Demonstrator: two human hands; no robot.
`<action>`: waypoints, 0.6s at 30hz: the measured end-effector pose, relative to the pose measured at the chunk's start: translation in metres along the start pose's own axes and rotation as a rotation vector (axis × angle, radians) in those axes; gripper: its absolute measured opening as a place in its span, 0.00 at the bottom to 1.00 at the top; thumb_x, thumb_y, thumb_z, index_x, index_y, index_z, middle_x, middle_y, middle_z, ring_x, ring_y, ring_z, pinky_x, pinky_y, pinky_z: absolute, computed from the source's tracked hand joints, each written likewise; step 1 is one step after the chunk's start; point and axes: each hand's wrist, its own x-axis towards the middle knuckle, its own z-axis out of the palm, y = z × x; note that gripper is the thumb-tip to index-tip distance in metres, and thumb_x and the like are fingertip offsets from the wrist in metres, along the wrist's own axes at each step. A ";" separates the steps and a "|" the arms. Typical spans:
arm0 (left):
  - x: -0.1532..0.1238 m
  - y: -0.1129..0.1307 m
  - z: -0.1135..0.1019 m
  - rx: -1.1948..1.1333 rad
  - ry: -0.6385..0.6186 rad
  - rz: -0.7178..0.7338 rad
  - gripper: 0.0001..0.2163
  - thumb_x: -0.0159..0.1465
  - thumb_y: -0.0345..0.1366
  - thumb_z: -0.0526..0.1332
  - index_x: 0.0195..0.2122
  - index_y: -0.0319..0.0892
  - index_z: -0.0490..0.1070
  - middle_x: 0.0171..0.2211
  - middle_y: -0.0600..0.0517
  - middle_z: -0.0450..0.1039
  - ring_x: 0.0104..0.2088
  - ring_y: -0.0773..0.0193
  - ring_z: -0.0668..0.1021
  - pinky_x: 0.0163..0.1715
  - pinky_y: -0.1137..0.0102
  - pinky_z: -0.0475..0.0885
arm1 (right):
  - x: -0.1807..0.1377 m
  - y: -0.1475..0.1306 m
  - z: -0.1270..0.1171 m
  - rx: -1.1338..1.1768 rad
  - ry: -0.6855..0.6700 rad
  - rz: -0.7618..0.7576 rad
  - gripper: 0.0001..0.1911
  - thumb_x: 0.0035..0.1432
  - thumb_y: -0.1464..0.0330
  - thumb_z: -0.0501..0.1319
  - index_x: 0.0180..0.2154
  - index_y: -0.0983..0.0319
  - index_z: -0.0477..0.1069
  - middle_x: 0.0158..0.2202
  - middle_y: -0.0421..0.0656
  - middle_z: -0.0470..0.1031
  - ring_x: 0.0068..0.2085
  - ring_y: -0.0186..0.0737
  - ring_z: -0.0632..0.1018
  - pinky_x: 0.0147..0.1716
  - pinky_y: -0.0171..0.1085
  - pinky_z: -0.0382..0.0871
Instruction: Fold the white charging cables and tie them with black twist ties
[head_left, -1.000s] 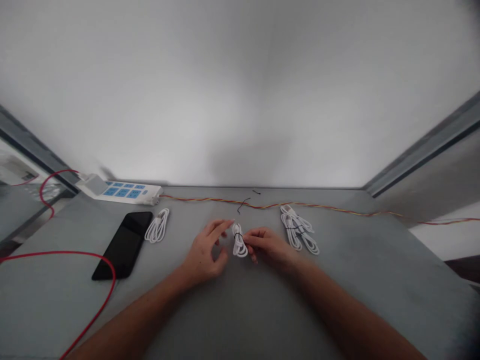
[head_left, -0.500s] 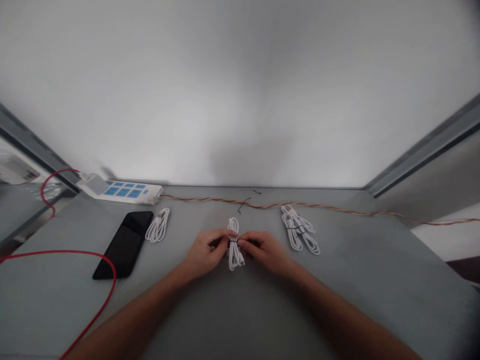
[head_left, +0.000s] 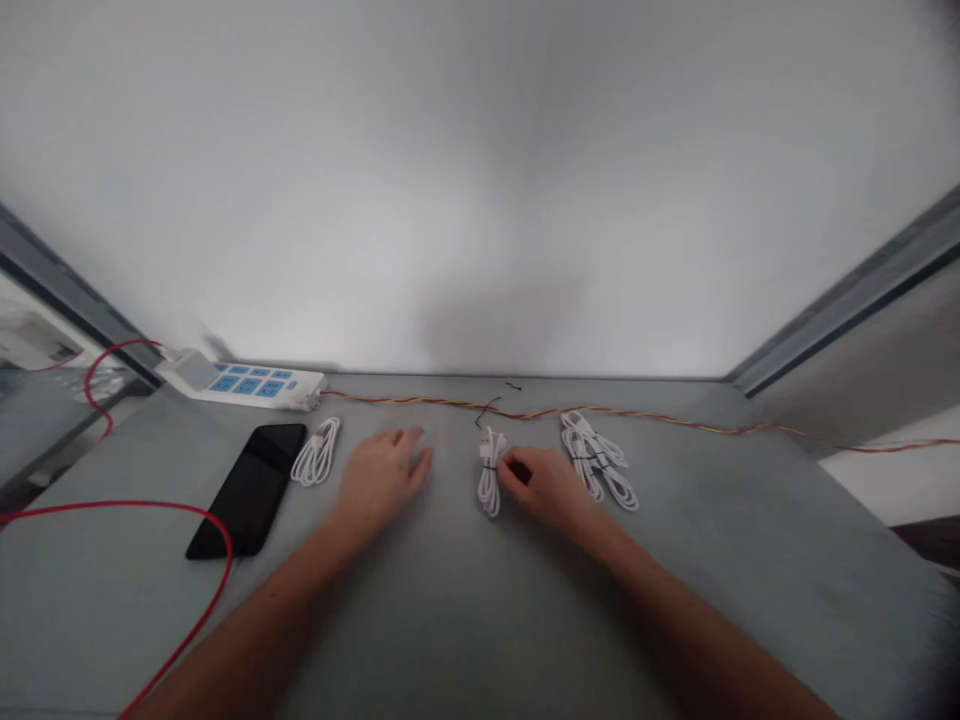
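My right hand [head_left: 544,485] pinches a coiled white USB cable [head_left: 489,488] at its waist, where a dark tie wraps it. The cable's plug end points away from me. My left hand [head_left: 381,475] is off the cable, with thumb and fingers apart and nothing between them. Just left of that hand lies another coiled white cable [head_left: 316,452], on which I see no dark tie. Two bundled white cables [head_left: 600,460] with dark ties lie right of my right hand, partly overlapping.
A black phone [head_left: 249,490] lies at left, with a red cable [head_left: 217,590] looping over its near corner. Behind it are a white power strip [head_left: 304,388] and its twisted red-yellow cord [head_left: 645,411]. Dark tie pieces [head_left: 487,410] lie near the back wall [head_left: 480,200].
My left hand has let go of the cable and moved left, its fingers opening. The right hand has shifted the cable slightly right and turned it so that its plug faces away.
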 end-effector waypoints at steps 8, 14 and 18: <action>0.006 -0.047 -0.021 0.407 -0.194 -0.339 0.18 0.63 0.31 0.47 0.51 0.35 0.68 0.45 0.33 0.70 0.44 0.42 0.74 0.36 0.53 0.70 | 0.002 0.013 -0.022 -0.536 0.300 0.025 0.12 0.59 0.66 0.55 0.38 0.64 0.74 0.42 0.55 0.74 0.43 0.52 0.73 0.40 0.45 0.64; 0.007 -0.033 -0.003 0.161 -0.134 -0.112 0.18 0.63 0.28 0.48 0.54 0.32 0.64 0.48 0.35 0.70 0.46 0.52 0.75 0.46 0.59 0.69 | -0.008 -0.012 0.005 -0.250 0.181 -0.278 0.12 0.62 0.68 0.52 0.37 0.64 0.73 0.40 0.50 0.75 0.42 0.47 0.74 0.45 0.44 0.66; 0.003 -0.008 0.006 -0.180 0.006 0.143 0.17 0.67 0.35 0.48 0.55 0.39 0.63 0.58 0.41 0.63 0.54 0.57 0.71 0.52 0.63 0.67 | -0.014 -0.023 0.023 -0.059 -0.009 -0.241 0.11 0.62 0.72 0.52 0.43 0.63 0.71 0.42 0.49 0.75 0.42 0.42 0.75 0.43 0.40 0.68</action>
